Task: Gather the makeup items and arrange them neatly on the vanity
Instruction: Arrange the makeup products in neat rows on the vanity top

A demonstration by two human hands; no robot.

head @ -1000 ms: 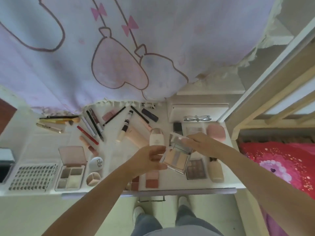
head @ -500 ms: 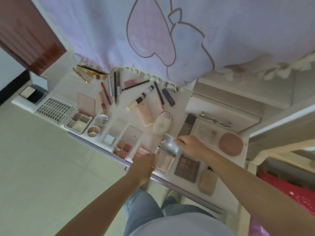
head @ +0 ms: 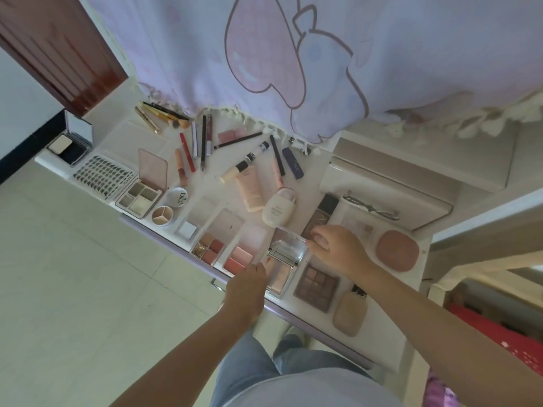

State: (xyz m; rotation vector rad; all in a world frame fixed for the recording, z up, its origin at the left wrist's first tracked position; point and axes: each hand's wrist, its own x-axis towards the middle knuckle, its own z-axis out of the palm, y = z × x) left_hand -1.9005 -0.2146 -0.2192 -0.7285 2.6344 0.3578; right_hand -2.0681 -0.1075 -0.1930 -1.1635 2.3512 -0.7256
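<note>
A highlighter palette with a clear lid (head: 283, 259) lies open on the white vanity (head: 117, 142), near its front edge. My left hand (head: 246, 286) holds the palette's near-left edge. My right hand (head: 338, 248) pinches the far-right corner of the raised lid. A brown eyeshadow palette (head: 316, 284) lies just right of it and two blush palettes (head: 235, 254) just left. Farther back are a white bottle (head: 277, 208), a pink tube (head: 249, 189) and several pencils and lip sticks (head: 202, 145).
A beige compact (head: 349, 314) and a pink compact (head: 396, 251) sit at the right end. Glasses (head: 370, 207) lie by a white box (head: 382, 177). A lash tray (head: 101, 176) is at the left. A lilac curtain (head: 293, 54) overhangs the back.
The palette came down from mid-air onto the vanity beside the brown palette, both hands still on it. My head turned, so the whole view tilted.
</note>
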